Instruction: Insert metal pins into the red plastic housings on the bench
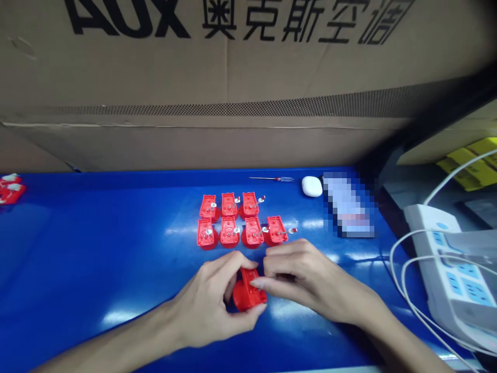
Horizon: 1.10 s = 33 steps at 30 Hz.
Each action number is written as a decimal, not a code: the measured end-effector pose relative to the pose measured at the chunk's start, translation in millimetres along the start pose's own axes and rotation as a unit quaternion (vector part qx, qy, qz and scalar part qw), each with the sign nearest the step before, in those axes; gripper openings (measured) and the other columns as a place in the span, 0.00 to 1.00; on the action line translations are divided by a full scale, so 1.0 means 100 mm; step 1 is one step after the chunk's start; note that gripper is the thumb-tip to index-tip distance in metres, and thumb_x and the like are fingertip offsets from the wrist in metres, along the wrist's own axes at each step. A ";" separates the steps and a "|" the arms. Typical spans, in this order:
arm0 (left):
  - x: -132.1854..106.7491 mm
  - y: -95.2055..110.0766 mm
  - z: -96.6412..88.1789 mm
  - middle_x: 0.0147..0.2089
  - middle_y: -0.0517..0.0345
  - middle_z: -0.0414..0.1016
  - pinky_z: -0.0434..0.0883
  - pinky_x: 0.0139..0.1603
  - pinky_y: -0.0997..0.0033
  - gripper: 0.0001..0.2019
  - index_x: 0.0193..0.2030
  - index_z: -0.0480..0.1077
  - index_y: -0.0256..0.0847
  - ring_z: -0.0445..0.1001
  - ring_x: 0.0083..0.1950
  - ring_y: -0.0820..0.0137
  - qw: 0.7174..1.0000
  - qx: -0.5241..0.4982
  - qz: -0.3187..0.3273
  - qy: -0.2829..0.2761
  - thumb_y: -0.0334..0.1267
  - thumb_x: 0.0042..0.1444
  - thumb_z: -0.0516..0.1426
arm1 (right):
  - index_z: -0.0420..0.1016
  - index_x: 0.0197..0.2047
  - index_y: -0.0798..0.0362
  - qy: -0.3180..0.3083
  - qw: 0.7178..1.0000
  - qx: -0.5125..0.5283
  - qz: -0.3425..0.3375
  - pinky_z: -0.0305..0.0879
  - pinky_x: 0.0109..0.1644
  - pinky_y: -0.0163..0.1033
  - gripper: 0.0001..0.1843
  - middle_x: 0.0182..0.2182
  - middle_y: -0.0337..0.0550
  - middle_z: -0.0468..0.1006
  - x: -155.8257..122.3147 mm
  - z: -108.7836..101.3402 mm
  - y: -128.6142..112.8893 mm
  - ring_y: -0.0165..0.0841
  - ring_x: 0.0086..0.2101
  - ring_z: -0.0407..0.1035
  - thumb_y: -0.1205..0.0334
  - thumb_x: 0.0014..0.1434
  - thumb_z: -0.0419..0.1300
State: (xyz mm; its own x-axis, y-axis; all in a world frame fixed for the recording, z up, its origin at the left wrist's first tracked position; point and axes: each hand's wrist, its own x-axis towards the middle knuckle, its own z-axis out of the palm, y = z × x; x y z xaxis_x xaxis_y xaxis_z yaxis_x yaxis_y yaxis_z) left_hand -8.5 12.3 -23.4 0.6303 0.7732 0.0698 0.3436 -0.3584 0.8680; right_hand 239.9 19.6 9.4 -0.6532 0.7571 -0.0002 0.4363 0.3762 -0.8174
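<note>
Lower centre: left hand (pixel 213 300) clamped round red plastic housing (pixel 242 296); right hand (pixel 310 277) thumb touching housing, pinch contents unclear. Advisable: left grip firm, right pressure light. Mid-frame: seven similar red housings (pixel 229 236). Beyond: screwdriver (pixel 278 179).

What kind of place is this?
It looks like a workbench, maybe in a small factory or workshop. Red parts stand in two rows on a blue table, a screwdriver lies behind them, and a power strip is off to the right.
</note>
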 end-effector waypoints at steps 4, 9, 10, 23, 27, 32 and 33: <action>-0.01 -0.01 0.00 0.28 0.71 0.65 0.58 0.23 0.77 0.17 0.54 0.71 0.42 0.59 0.23 0.78 1.000 -0.002 -0.010 -0.006 0.36 0.61 0.68 | 0.70 0.29 0.51 0.009 1.000 -0.026 -0.004 0.50 0.33 0.39 0.26 0.26 0.32 0.66 0.00 0.02 0.01 0.27 0.26 0.57 0.50 0.80 0.58; 0.01 0.00 0.01 0.26 0.72 0.63 0.57 0.23 0.77 0.18 0.58 0.72 0.43 0.58 0.22 0.78 1.000 0.003 -0.022 -0.003 0.37 0.62 0.68 | 0.70 0.30 0.52 0.005 0.998 -0.067 0.000 0.50 0.33 0.39 0.26 0.26 0.33 0.67 0.00 0.01 0.00 0.27 0.25 0.56 0.47 0.80 0.59; 0.01 0.00 0.01 0.27 0.72 0.63 0.58 0.23 0.77 0.20 0.58 0.72 0.44 0.59 0.23 0.77 1.000 0.003 -0.023 -0.003 0.36 0.61 0.68 | 0.70 0.30 0.52 0.001 0.998 -0.064 0.002 0.50 0.33 0.38 0.26 0.26 0.33 0.68 -0.02 -0.01 -0.02 0.27 0.25 0.57 0.46 0.79 0.60; -0.02 -0.04 0.02 0.63 0.50 0.78 0.71 0.29 0.76 0.25 0.65 0.73 0.46 0.67 0.28 0.79 0.999 0.015 0.019 0.032 0.36 0.62 0.69 | 0.78 0.52 0.47 0.173 0.957 -0.042 0.227 0.68 0.39 0.40 0.15 0.35 0.40 0.79 -0.74 0.24 0.06 0.36 0.34 0.74 0.45 0.77 0.60; -0.01 -0.03 0.01 0.65 0.49 0.78 0.71 0.28 0.75 0.21 0.63 0.77 0.47 0.64 0.26 0.81 0.996 0.029 0.061 0.050 0.37 0.64 0.69 | 0.77 0.52 0.48 0.186 0.949 -0.076 0.241 0.69 0.38 0.42 0.16 0.40 0.43 0.79 -0.73 0.42 0.15 0.37 0.33 0.75 0.44 0.75 0.63; 0.01 -0.04 0.02 0.63 0.50 0.80 0.72 0.30 0.76 0.13 0.59 0.81 0.47 0.69 0.28 0.80 0.994 0.025 0.094 0.052 0.37 0.69 0.66 | 0.76 0.49 0.47 0.180 0.944 -0.052 0.273 0.68 0.39 0.42 0.16 0.37 0.41 0.79 -0.72 0.45 0.20 0.37 0.33 0.75 0.45 0.79 0.57; 0.01 -0.04 0.03 0.63 0.49 0.80 0.73 0.31 0.76 0.13 0.58 0.81 0.46 0.70 0.29 0.79 0.994 0.023 0.095 0.055 0.37 0.69 0.66 | 0.75 0.49 0.47 0.179 0.943 -0.040 0.278 0.69 0.39 0.42 0.16 0.36 0.40 0.79 -0.73 0.46 0.20 0.36 0.32 0.75 0.44 0.79 0.56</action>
State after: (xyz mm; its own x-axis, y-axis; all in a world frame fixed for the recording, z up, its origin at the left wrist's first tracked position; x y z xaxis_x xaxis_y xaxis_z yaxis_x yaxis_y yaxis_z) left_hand -7.0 13.2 -28.3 0.6085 0.7405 0.2854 0.2586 -0.5250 0.8109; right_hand 268.3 -52.4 -33.5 -0.0654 0.9758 -0.2085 0.7047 -0.1028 -0.7021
